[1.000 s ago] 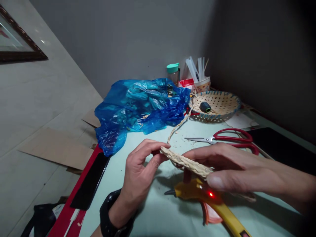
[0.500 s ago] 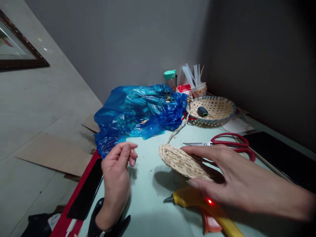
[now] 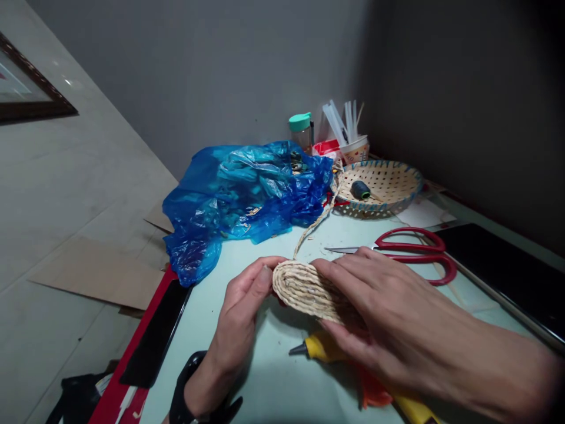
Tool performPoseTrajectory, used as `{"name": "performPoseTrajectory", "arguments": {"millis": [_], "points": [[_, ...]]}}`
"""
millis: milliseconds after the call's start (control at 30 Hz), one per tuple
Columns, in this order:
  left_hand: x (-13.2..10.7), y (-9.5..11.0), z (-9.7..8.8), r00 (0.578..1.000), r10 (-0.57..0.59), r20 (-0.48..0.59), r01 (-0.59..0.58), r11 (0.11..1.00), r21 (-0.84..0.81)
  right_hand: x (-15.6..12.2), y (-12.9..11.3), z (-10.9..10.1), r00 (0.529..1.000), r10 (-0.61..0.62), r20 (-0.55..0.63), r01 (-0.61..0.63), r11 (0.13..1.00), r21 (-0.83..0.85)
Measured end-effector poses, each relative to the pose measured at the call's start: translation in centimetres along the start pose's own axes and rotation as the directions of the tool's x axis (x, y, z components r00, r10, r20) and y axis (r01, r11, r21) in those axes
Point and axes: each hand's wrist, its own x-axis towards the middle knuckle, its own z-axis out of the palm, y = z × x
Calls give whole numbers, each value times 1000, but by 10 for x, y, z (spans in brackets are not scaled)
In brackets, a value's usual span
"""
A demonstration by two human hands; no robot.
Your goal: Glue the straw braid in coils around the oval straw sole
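An oval coil of braided straw point(image 3: 304, 290) is held above the table between both hands. My left hand point(image 3: 242, 309) pinches its left end, thumb on top. Across its right part, my right hand point(image 3: 375, 306) grips it with fingers along the far edge and thumb on the near edge. From the coil's far side a straw braid point(image 3: 314, 227) runs back toward a blue plastic bag point(image 3: 247, 188). Under the right hand lies a yellow glue gun point(image 3: 324, 346), partly hidden, its dark nozzle pointing left. Red-handled scissors point(image 3: 410, 247) rest just beyond the right hand.
A woven basket point(image 3: 392, 182) with a dark thread spool point(image 3: 361, 189) stands at the back right. Beside it are a cup of glue sticks point(image 3: 355, 150) and a green-lidded jar point(image 3: 301, 129). A black tablet point(image 3: 498, 271) lies right, a black phone point(image 3: 154, 335) at the left edge.
My left hand has moved right and taken hold of the coil's left end. The coil has turned so its top faces me more, still in my right hand.
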Motion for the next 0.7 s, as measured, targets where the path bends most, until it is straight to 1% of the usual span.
{"name": "performPoseTrajectory", "arguments": {"millis": [100,267,333,400,467,567,633,700], "points": [[0,-1,-1,1000,18,-6,-17,999,43,0,-4,2,995,-90,-54,83,990,-117],[-2,4,0,999,36,10,-36,996,77,1,-6,6,979,-166,-117,143,972,-186],[-3,6,0,997,70,-15,-66,984,164,2,-5,9,967,-210,-145,175,959,-222],[-3,7,0,990,130,-53,-110,954,279,2,-3,11,959,-238,-152,196,949,-248],[-3,7,-1,980,179,-84,-140,928,347,2,-3,13,960,-233,-155,193,952,-237],[-4,5,-3,973,205,-106,-157,924,348,2,-5,12,972,-193,-131,171,971,-166],[-4,4,-3,973,199,-117,-150,931,332,2,-5,12,978,-177,-108,164,979,-120],[-3,3,-3,981,155,-120,-113,948,297,1,-5,12,979,-180,-95,171,980,-98]]}}
